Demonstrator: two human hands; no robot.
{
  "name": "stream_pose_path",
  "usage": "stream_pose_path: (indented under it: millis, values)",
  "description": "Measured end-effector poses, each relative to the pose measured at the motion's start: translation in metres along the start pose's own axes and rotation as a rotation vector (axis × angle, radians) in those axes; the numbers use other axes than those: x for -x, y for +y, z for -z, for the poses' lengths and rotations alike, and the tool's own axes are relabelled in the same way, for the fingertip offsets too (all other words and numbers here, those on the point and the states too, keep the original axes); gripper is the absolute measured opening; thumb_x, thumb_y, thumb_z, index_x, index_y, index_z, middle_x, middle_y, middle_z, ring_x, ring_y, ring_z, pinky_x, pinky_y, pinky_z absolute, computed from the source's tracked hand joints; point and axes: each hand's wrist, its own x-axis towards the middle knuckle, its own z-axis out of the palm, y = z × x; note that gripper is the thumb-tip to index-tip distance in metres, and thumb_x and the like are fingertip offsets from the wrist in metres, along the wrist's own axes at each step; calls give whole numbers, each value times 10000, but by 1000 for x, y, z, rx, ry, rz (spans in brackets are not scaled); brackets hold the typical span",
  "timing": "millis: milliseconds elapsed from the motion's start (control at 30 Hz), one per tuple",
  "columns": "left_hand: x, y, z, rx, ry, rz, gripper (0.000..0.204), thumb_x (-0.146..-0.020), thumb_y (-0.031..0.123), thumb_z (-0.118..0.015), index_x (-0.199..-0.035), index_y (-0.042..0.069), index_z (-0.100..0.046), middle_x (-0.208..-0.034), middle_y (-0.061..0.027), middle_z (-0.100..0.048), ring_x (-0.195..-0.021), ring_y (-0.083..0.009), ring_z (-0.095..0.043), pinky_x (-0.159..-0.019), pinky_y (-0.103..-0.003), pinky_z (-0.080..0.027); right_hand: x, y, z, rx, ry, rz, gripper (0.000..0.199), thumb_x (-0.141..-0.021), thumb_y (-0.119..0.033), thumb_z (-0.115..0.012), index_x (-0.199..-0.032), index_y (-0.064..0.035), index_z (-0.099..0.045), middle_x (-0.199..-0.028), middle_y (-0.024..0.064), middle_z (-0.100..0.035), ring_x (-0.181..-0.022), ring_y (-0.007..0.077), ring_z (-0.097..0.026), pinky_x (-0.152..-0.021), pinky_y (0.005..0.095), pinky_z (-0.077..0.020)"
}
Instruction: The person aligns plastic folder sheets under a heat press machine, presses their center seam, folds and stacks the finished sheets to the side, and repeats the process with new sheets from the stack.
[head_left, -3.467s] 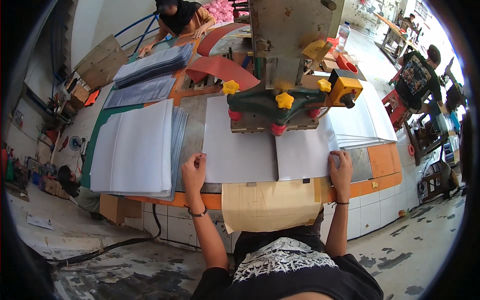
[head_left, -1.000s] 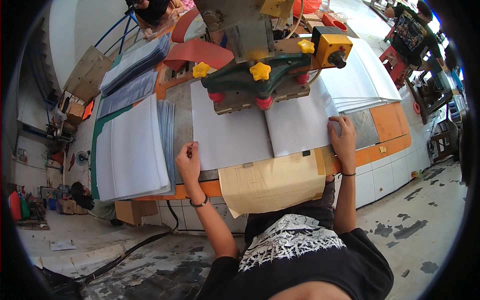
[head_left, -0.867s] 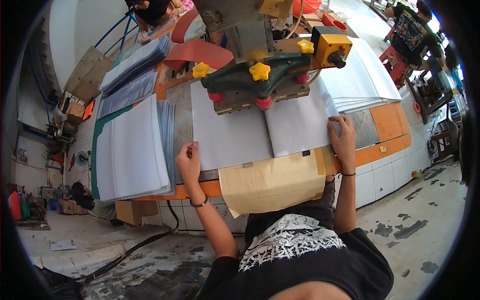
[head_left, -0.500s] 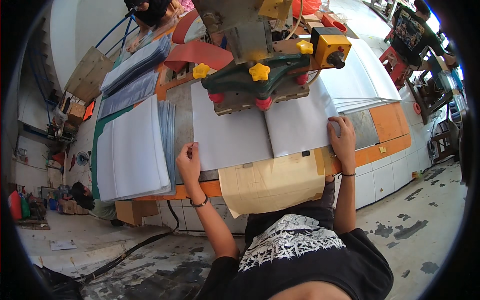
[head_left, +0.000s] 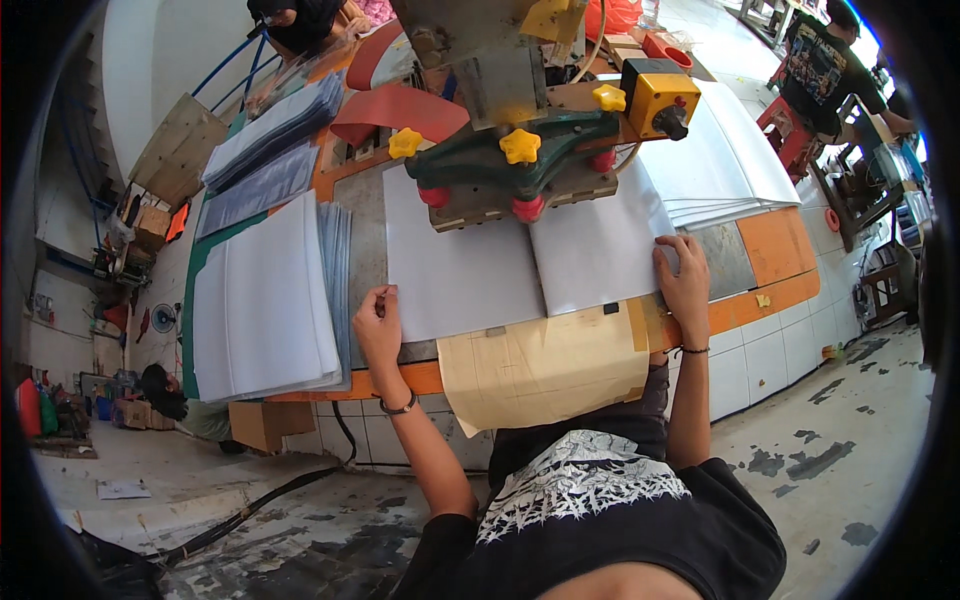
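Note:
A wide white sheet [head_left: 465, 275] with a dark seam down its middle lies flat under a green press head [head_left: 535, 165], which has yellow star knobs and red feet. The far part of the sheet is hidden below the head. My left hand [head_left: 378, 325] is closed, thumb and finger pinching the sheet's left edge. At its right edge my right hand [head_left: 684, 285] has curled fingers gripping the border near the corner. A tan paper sheet [head_left: 545, 365] with taped edges hangs over the table front between my arms.
On the left are a stack of white sheets [head_left: 262, 300] and clear plastic sleeves [head_left: 265, 185]. More white sheets [head_left: 710, 150] lie to the right, beside a yellow switch box [head_left: 660, 100]. A red strip [head_left: 400, 112] curves behind the press. Other people sit at far left and right.
Both my hands and the sheet stay where they were. At the far left, a person's head and upper body have shifted slightly.

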Motion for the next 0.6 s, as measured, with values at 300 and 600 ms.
stream_pose_path:
  millis: [300,600]
  values:
    - [0,4,1,5,-6,12,277,-972,230,-678,-993,-43,-718,-701,-64,-637,-638,-124,-555,-605,-292,-458,0,-4,2,-24,-8,4,197,-922,-146,-676,-1101,-63,-687,-1107,149,-644,-1074,353,-614,-945,427,-480]
    - [1,-2,0,16,-1,4,289,-973,243,-675,-996,-42,-714,-685,-66,-632,-619,-137,-554,-599,-303,-457,2,1,-2,14,14,4,181,-924,-141,-683,-1089,-69,-700,-1110,125,-657,-1074,336,-623,-944,406,-484]
